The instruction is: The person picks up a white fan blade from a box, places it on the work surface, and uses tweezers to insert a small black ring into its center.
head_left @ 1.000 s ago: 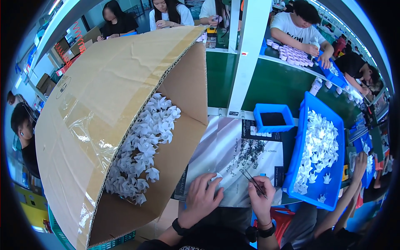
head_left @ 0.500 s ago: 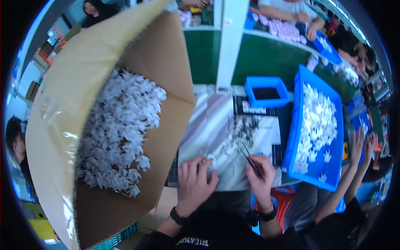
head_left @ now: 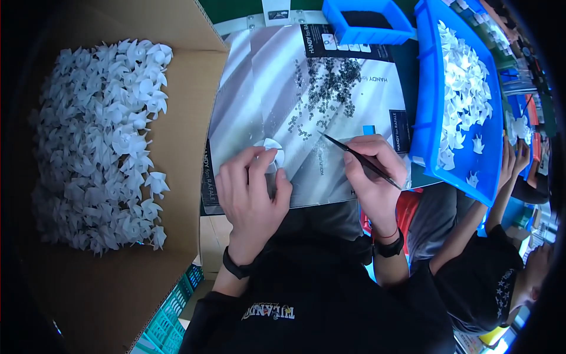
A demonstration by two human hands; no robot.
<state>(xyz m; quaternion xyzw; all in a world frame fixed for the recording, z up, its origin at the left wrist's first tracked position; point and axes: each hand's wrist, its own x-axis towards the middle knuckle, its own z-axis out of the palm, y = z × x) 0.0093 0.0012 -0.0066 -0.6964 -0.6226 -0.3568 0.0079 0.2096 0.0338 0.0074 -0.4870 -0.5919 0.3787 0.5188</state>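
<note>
My left hand rests on the glossy grey-and-white board, its fingers closed on a white curved plastic piece that is partly hidden beneath them. In my right hand I grip black tweezers. Their fine tips point up and left, at the near edge of a scatter of tiny dark ring-like parts on the board. Whether the tips hold one of these parts, I cannot tell.
A large cardboard box at the left holds a heap of white bladed pieces. More white pieces lie in a long blue bin at right. Behind the board stands a small blue tray. A co-worker's arms are at far right.
The view has tipped downward, so the board and both hands appear higher and larger. Both hands keep their hold on the white piece and the tweezers.
</note>
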